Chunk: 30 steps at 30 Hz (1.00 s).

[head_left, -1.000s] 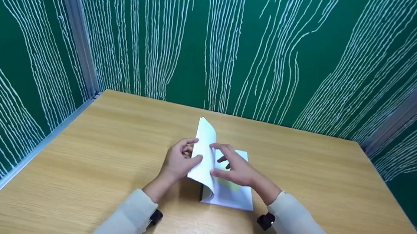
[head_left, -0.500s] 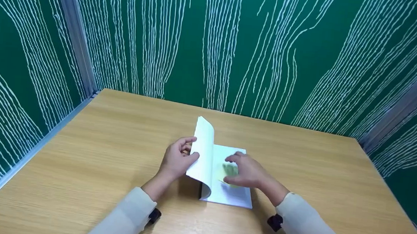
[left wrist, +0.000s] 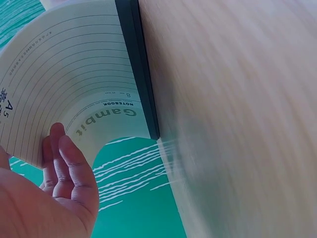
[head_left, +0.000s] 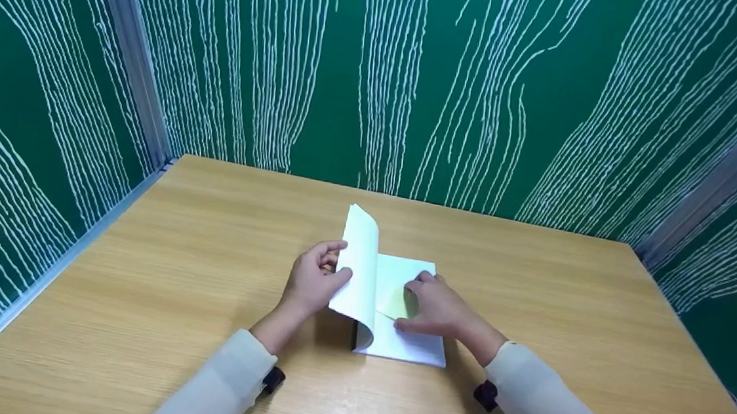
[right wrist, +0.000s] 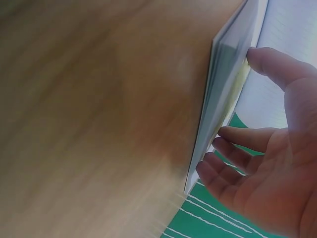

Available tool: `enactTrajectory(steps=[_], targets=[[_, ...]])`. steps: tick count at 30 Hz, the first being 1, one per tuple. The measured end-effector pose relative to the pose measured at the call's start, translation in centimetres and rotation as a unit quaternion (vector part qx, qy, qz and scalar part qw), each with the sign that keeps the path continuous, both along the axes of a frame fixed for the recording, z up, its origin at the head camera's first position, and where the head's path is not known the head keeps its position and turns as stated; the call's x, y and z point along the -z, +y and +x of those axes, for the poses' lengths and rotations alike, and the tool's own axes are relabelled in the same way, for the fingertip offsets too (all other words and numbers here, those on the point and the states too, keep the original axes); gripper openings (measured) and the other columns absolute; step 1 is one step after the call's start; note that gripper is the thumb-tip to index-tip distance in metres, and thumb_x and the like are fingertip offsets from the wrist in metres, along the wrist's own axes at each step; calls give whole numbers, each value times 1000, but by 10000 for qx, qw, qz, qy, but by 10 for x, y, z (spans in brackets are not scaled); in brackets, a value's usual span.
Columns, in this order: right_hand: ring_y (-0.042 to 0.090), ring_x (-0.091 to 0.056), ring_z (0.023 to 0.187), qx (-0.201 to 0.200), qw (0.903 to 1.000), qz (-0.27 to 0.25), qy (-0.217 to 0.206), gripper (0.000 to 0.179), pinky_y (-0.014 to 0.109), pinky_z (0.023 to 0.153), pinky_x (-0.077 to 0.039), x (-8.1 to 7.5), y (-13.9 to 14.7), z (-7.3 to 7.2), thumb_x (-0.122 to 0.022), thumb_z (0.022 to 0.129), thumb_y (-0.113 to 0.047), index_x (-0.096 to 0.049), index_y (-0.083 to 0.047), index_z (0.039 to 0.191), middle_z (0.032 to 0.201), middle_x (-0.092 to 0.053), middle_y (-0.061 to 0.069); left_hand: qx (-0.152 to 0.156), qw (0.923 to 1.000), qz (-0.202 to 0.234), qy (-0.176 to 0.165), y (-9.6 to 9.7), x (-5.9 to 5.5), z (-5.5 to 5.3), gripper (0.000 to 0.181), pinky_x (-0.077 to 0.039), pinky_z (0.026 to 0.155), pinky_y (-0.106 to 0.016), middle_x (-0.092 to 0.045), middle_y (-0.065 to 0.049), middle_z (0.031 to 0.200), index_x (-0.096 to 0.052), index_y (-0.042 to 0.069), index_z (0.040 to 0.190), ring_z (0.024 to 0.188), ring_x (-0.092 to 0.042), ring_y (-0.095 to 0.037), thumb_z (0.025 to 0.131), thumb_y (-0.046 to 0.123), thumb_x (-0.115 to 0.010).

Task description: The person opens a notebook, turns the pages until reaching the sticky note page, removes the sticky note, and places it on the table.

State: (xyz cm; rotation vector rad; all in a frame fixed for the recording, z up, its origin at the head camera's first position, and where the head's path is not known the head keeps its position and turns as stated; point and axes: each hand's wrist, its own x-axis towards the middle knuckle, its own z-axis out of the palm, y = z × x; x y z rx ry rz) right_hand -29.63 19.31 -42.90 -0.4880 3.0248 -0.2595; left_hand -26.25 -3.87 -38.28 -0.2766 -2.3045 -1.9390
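Observation:
A white lined notebook (head_left: pixel 410 347) lies on the table with its cover and upper pages (head_left: pixel 357 265) raised in a curve. My left hand (head_left: pixel 313 278) holds that raised part by its outer edge, thumb on the near face and fingers behind. The left wrist view shows the "Gambit" print on the cover (left wrist: pixel 94 59) and a black spine strip (left wrist: pixel 138 69). On the flat page lies a yellow sticky note (head_left: pixel 392 303). My right hand (head_left: pixel 443 308) grips it between the thumb and curled fingers, partly covering it. Those fingertips sit against the page in the right wrist view.
The wooden table (head_left: pixel 209 221) extends around the notebook on every side. Green panels (head_left: pixel 325 85) with wavy white lines stand along its back and sides. A dark wrist device (head_left: pixel 486 395) hangs under the right sleeve, another (head_left: pixel 274 381) under the left.
My right hand has moved right, from the raised pages onto the yellow sticky note, and closed in on it. The note has shifted slightly left. My left hand keeps holding the raised pages.

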Motion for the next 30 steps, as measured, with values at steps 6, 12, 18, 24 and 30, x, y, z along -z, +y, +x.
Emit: enactTrajectory(steps=[6,12,18,24,30], targets=[[16,-42,89,-72,9999,-136,19,65,29,74,-42,1,0,0,-69,61,-52,-57,-15,112,102,-50,-1,-25,10000,-6,-25,-1,0,2,41,-45,60,-23,-60,-11,79,-52,3,116,64,-53,-16,75,5,-59],[15,-43,82,-334,9988,-289,206,51,27,68,-38,1,1,-2,-69,64,-43,-61,-16,106,96,-53,-2,33,10000,16,17,-3,1,2,41,-38,53,-17,-54,-6,74,-51,2,116,58,-44,-12,76,5,-58],[12,-44,77,-413,9980,-390,290,40,25,65,-37,2,2,-4,-67,68,-34,-63,-16,103,92,-55,-4,-104,9998,-159,-14,-8,-3,3,40,-44,60,-22,-58,-9,79,-52,3,116,65,-51,-18,77,7,-59],[12,-49,79,-237,9978,-577,237,33,29,74,-43,-1,2,-4,-69,71,-28,-63,-20,103,94,-58,-6,-258,9992,-313,21,-15,13,-11,39,-45,61,-24,-58,-4,79,-54,12,114,65,-51,-17,76,14,-62],[11,-51,80,-192,9973,-660,269,31,32,78,-45,-2,2,-5,-68,72,-21,-63,-21,103,94,-60,-7,-316,9990,-318,31,-18,29,-21,39,-45,60,-24,-55,-2,76,-55,17,113,64,-51,-16,75,18,-63]])
